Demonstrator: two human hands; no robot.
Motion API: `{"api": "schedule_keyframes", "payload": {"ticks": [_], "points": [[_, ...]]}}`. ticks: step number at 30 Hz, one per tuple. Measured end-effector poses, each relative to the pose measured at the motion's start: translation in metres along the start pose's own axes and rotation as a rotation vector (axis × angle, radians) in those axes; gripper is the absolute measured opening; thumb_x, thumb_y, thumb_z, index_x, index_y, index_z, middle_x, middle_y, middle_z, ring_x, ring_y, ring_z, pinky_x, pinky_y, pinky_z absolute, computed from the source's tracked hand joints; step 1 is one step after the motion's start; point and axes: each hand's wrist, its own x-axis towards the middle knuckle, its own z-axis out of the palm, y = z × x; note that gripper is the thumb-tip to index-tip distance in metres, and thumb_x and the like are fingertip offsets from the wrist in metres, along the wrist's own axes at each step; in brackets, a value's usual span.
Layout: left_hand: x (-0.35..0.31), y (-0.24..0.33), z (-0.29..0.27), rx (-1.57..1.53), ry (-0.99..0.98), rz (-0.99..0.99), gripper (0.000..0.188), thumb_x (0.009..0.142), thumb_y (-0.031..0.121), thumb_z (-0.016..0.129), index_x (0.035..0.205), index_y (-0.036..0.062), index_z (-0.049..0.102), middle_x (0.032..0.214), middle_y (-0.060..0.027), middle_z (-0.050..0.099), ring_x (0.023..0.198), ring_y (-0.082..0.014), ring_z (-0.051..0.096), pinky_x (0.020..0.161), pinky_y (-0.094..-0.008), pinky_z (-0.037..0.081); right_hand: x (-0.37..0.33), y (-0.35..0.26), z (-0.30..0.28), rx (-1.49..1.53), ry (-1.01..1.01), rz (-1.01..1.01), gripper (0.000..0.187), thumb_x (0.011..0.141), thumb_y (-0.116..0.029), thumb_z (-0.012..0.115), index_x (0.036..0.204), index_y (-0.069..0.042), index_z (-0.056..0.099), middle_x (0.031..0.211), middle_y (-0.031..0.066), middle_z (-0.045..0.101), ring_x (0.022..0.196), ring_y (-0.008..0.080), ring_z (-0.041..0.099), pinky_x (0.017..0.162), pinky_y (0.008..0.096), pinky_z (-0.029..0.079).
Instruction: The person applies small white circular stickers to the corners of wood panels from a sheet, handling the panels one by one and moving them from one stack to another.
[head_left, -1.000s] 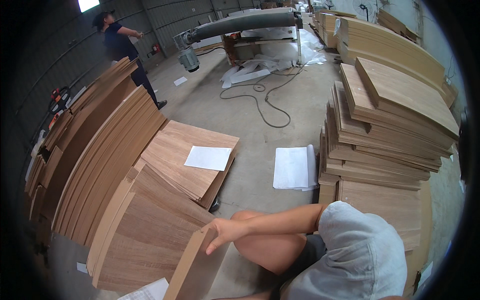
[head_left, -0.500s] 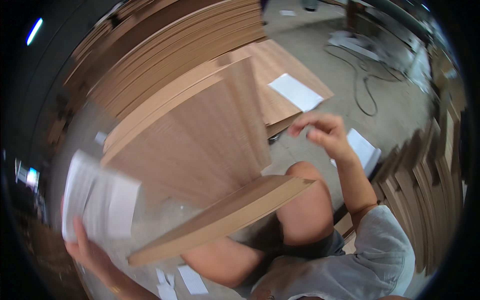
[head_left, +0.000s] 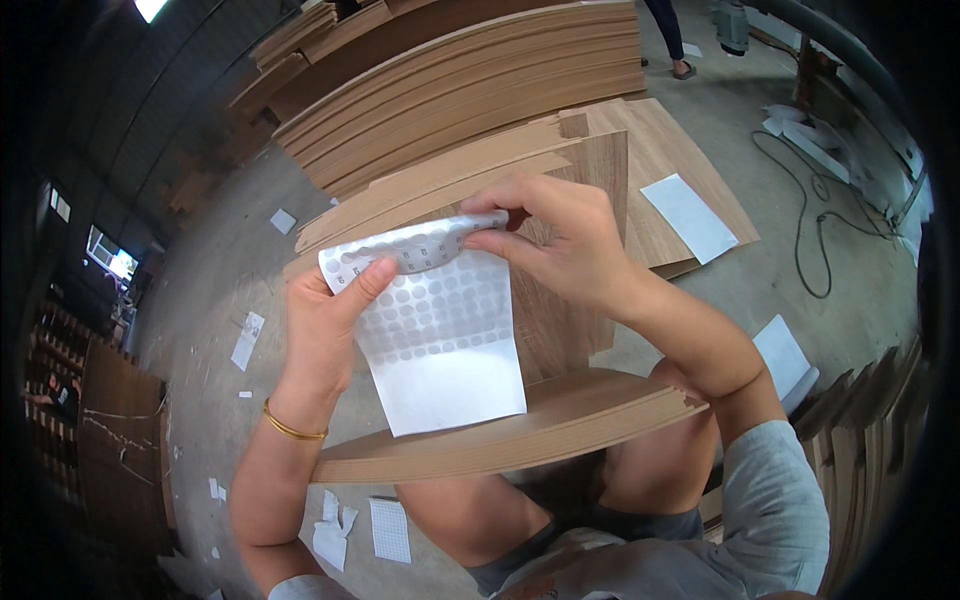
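A white sheet of round grey stickers (head_left: 435,315) hangs in front of me, its top edge curled over and its lower part bare. My left hand (head_left: 335,310) grips its upper left corner, thumb on the front. At the upper right edge, my right hand (head_left: 545,235) pinches the curled strip between thumb and fingers. Below the sheet, a thick wood panel (head_left: 520,430) lies across my thighs with its edge toward me. Another wood-grain panel (head_left: 570,300) stands upright just behind the sheet, partly hidden by it and my right hand.
Tall stacks of brown boards (head_left: 470,95) rise ahead. A white paper (head_left: 690,218) lies on a flat board at the right. More panels (head_left: 875,440) lean at far right, near a cable (head_left: 822,245). Paper scraps (head_left: 332,535) litter the floor. Another person's leg (head_left: 668,35) shows at the back.
The sticker sheet has come from the far left to the middle in my left hand. My right hand, empty before, has moved left and taken its upper edge.
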Motion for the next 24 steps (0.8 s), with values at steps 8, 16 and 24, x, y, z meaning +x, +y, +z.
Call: {"api": "schedule_keyframes", "payload": {"ticks": [8, 16, 24], "points": [[0.009, -0.003, 0.008, -0.002, -0.056, -0.036, 0.019, 0.078, 0.010, 0.066, 0.092, -0.0011, 0.063, 0.086, -0.0066, 0.064, 0.076, -0.0102, 0.058, 0.068, -0.0237, 0.046, -0.008, 0.018, -0.007, -0.114, -0.020, -0.136, 0.021, 0.067, -0.001, 0.070, 0.084, -0.003, 0.059, 0.077, 0.0089, 0.065, 0.060, 0.0176, 0.062, 0.051, 0.0237, 0.049], [0.007, -0.010, 0.000, 0.226, -0.092, -0.086, 0.017, 0.078, 0.013, 0.065, 0.089, -0.0001, 0.064, 0.078, -0.0045, 0.064, 0.068, -0.0084, 0.058, 0.059, -0.0223, 0.047, -0.026, 0.030, 0.007, -0.132, -0.091, -0.168, 0.005, 0.073, -0.001, 0.060, 0.077, -0.003, 0.057, 0.091, 0.0165, 0.064, 0.076, 0.0285, 0.064, 0.061, 0.0310, 0.052], [0.023, -0.031, -0.003, 0.649, 0.108, 0.434, 0.017, 0.068, 0.015, 0.067, 0.076, 0.0001, 0.065, 0.069, -0.0188, 0.060, 0.058, -0.0307, 0.058, 0.054, -0.0338, 0.045, -0.049, 0.064, -0.005, 0.153, -0.288, 0.900, 0.008, 0.091, -0.007, 0.044, 0.095, -0.004, 0.050, 0.084, 0.0062, 0.061, 0.058, 0.0076, 0.053, 0.051, 0.0182, 0.041]]}}
